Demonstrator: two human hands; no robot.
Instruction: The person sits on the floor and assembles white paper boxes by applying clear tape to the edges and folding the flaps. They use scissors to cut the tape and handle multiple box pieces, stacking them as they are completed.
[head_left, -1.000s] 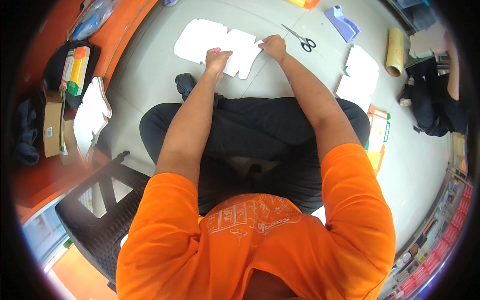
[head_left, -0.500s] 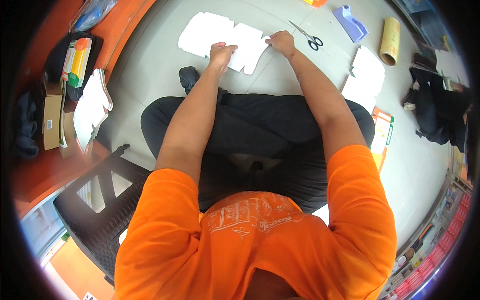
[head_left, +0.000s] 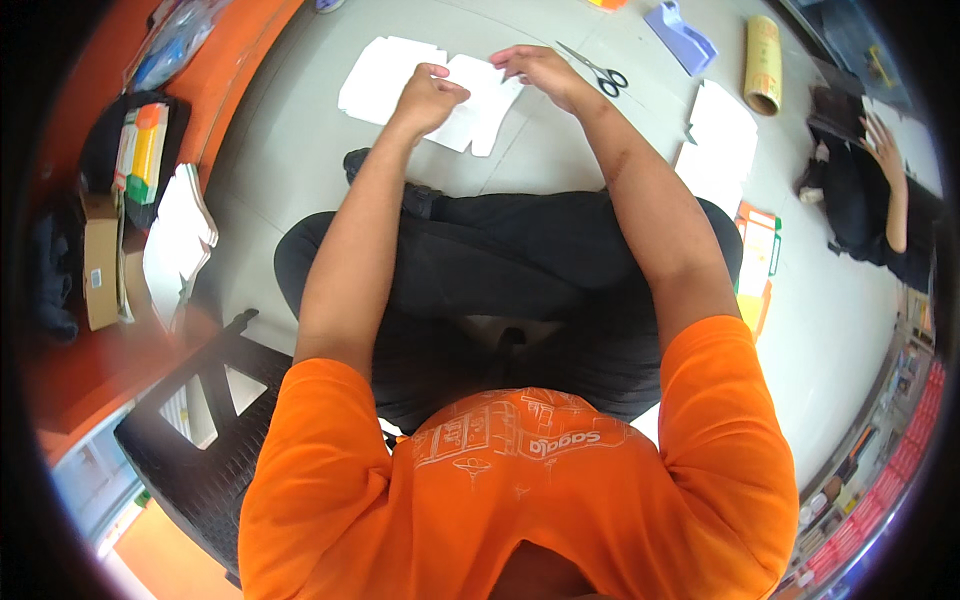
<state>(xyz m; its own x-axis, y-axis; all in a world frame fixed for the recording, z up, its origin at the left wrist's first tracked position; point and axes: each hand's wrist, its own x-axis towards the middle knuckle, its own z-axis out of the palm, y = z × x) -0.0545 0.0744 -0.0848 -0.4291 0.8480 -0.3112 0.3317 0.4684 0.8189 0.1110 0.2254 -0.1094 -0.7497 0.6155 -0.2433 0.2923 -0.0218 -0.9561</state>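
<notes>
Head view: white sheet (head_left: 477, 98) under curled left fingers (head_left: 433, 71) and parted right fingers (head_left: 518, 54), grip unclear

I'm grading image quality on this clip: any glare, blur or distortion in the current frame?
Head view: the white card looks washed out; corners fall to black, and the shelf at lower right curves along the rim; a hazy patch softens the orange desk at left, while the scissors look fairly crisp.
</notes>
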